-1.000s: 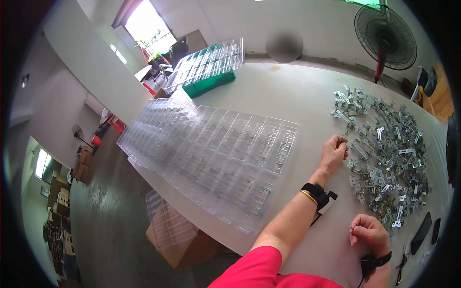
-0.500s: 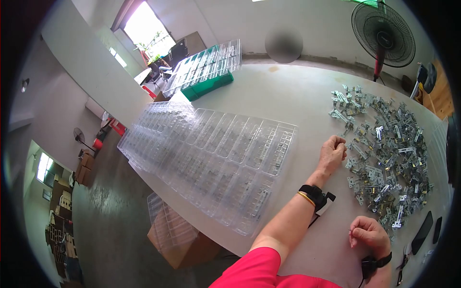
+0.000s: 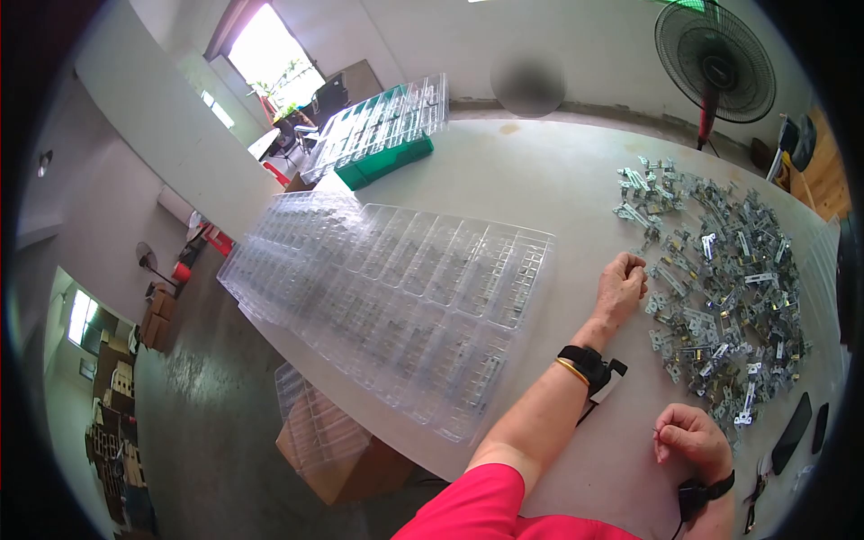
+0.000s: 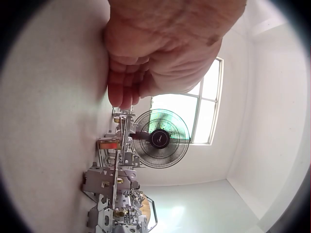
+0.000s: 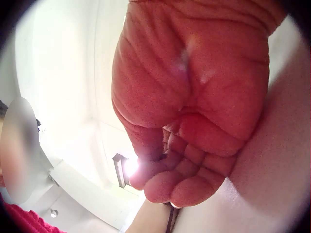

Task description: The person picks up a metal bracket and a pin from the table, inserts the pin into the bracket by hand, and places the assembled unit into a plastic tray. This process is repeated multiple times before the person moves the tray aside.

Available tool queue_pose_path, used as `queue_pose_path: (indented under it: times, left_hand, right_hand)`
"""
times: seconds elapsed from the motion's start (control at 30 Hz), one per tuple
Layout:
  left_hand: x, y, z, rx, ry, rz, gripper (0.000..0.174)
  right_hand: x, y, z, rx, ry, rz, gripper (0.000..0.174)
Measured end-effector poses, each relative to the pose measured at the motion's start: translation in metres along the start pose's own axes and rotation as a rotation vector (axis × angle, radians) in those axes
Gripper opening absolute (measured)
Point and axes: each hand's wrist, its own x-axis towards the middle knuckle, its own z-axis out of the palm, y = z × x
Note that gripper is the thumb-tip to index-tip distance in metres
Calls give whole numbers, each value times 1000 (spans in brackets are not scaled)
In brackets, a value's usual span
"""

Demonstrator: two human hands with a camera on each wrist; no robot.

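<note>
My left hand (image 3: 621, 290) rests on the pale tabletop at the left edge of a large heap of small metal brackets (image 3: 720, 297). Its fingers are loosely bent, and the left wrist view shows nothing held under them; several metal brackets (image 4: 116, 179) lie just beyond the fingertips. Closer to my body, my right hand (image 3: 691, 434) lies on the table below the heap. In the right wrist view the fingers (image 5: 194, 189) hang loosely curled in front of the palm, with nothing visible in them.
Clear compartment trays (image 3: 432, 315) filled with small parts cover the table's left side. Behind them stand a green bin (image 3: 387, 162) and more trays. A black phone (image 3: 792, 434) and pliers (image 3: 756, 495) lie at right. A fan (image 3: 715, 61) stands beyond the table.
Both hands stay where they are on the table. Only the head view has shifted slightly.
</note>
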Motion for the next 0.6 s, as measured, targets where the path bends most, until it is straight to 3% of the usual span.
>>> queue_pose_path:
  times: [0.6]
  left_hand:
    - [0, 0, 0, 4, -8, 12, 17]
  right_hand:
    - [-1, -5, 3, -37, 8, 9, 11]
